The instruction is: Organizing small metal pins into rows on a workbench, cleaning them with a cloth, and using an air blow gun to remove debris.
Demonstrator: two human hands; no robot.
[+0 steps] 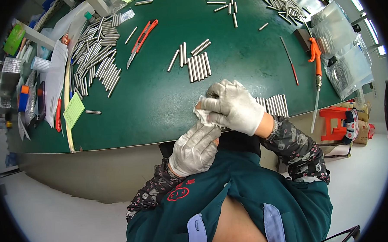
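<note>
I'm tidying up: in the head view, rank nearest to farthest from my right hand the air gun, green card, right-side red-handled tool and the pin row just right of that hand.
From your right hand:
1. Pin row, just right.
2. Red-handled tool, farther right.
3. Air gun, right of that tool.
4. Green card, far left.

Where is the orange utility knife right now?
In the head view, the orange utility knife lies at upper left on the green table, right of the large metal pin pile.

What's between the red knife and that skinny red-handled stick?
In the head view, a small group of silvery metal pins lies between the red knife and the skinny stick.
</note>
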